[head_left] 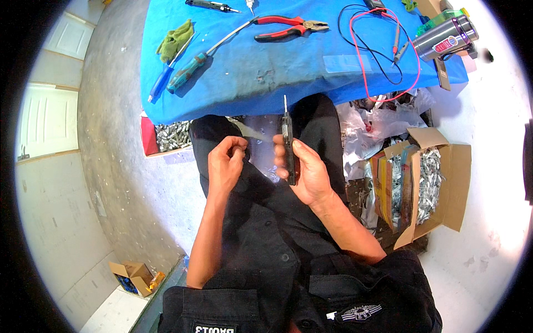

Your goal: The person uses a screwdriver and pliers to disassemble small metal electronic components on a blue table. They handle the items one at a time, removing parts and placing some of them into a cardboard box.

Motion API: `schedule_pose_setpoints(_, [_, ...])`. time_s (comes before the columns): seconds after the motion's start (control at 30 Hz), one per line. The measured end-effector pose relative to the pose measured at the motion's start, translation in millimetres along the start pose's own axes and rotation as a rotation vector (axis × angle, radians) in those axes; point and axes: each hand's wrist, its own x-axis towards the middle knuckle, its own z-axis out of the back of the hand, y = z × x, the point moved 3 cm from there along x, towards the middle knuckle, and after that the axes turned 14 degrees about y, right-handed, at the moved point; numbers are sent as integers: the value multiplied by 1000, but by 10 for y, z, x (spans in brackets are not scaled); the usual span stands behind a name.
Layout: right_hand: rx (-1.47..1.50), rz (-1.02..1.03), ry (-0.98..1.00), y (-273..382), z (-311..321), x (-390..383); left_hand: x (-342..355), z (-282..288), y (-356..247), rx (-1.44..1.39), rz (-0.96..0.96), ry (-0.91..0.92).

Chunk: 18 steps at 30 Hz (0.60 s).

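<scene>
My right hand (305, 172) grips a slim black-handled tool (287, 150) upright, its thin metal tip pointing up toward the table edge. To its left, above my dark-clothed leg, my left hand (226, 161) is closed with fingertips curled together; whatever they may hold is hidden. On the blue-covered table (250, 77) beyond lie a blue screwdriver (161, 83), a long teal-handled screwdriver (186, 75), red-and-black pliers (277, 36), a green cloth (172, 41) and another black tool (208, 6).
At the table's right are red and black leads (355, 50) and a steel flask (441, 41). A box of small metal parts (169, 139) sits under the left side; an open carton (455, 188) and crumpled wrapping (377, 119) sit at right. A small carton (122, 273) is lower left.
</scene>
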Motion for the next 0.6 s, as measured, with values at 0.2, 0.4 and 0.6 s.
schedule_pose_setpoints(0.2, [12,-28,-52,-19,23,-9,139,0,146,-130,104,191])
schedule_pose_setpoints(0.4, [60,-53,-33,-7,138,-35,161,51,251,-311,231,158])
schedule_pose_setpoints(0.6, [27,-99,-54,-16,167,-47,150,63,206,-244,156,219])
